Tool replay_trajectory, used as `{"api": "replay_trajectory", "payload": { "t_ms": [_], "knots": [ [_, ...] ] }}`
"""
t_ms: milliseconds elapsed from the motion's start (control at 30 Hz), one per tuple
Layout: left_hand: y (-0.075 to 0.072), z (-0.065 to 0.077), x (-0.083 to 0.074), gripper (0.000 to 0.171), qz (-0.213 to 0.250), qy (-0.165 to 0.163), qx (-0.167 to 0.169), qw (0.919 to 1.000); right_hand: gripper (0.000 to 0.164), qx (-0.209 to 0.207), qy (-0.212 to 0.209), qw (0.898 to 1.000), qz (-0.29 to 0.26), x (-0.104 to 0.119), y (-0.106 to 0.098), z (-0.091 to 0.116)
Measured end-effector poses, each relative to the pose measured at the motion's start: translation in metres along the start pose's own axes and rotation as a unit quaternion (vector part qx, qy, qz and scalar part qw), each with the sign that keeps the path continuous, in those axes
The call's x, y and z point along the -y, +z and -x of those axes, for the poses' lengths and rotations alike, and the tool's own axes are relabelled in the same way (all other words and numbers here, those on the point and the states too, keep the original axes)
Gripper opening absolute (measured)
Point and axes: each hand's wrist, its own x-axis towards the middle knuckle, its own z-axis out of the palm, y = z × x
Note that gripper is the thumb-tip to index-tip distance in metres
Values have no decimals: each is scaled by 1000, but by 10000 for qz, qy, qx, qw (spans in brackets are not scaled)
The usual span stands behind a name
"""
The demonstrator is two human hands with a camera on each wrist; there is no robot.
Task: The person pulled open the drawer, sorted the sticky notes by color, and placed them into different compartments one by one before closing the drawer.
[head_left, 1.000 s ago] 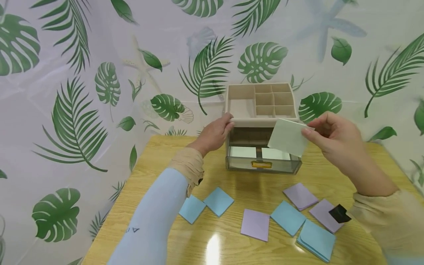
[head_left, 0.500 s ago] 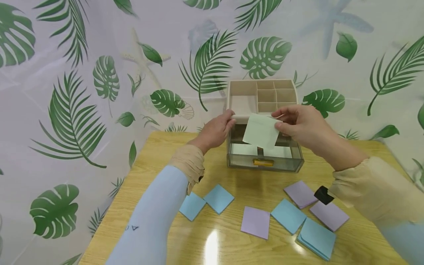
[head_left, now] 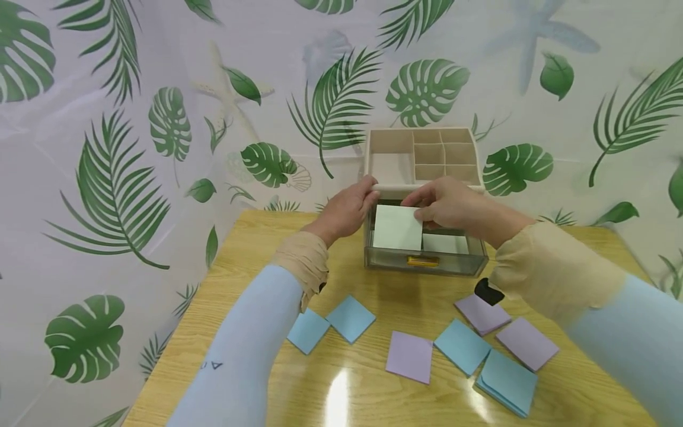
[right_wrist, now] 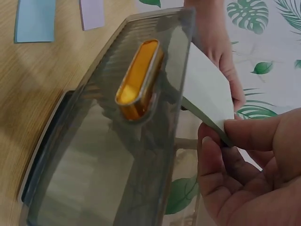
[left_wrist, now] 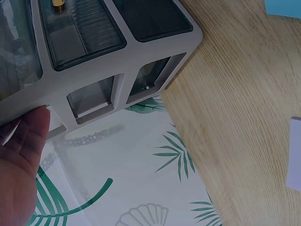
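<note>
A beige desk organizer point(head_left: 391, 168) with a compartmented top stands at the back of the table. Its smoky clear drawer point(head_left: 453, 264), fitted with a gold handle point(right_wrist: 136, 80), is pulled out. My left hand point(head_left: 345, 209) grips the organizer's upper left edge; in the left wrist view its fingers point(left_wrist: 35, 129) curl against the side frame. Between thumb and fingers, my right hand point(head_left: 453, 204) pinches a pale green sticky note pad point(head_left: 397, 228) by its right edge. The pad is tilted over the drawer's left half, partly below the front rim. Another pale pad point(head_left: 445, 244) lies in the right half.
Blue pads point(head_left: 350, 319) lie on the wooden table point(head_left: 256, 249) at left and more point(head_left: 507, 382) at front right. Purple pads point(head_left: 409, 357) are spread in the middle and to the right. A leaf-patterned sheet point(head_left: 187, 59) hangs behind the table.
My right hand has carried the pale green pad leftward and down, from the drawer's right side into its left half. My left hand has kept its grip on the organizer.
</note>
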Motion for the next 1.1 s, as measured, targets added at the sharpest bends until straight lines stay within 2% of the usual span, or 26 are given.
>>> {"api": "replay_trajectory", "payload": {
  "t_ms": [367,733,867,967,1100],
  "knots": [
    [2,0,2,23,-14,44,-4,10000,29,151,250,9996,29,-4,5,-17],
    [3,0,2,23,55,76,-40,9999,30,659,286,9972,219,-10,13,-28],
    [2,1,1,22,76,39,-29,10000,28,684,62,9933,926,-9,17,-30],
    [1,1,1,22,74,53,-51,9999,31,689,-179,9839,1638,-9,20,-31],
    [1,1,0,22,73,67,-51,9999,37,771,-327,9715,2217,-10,22,-31]
  ]
}}
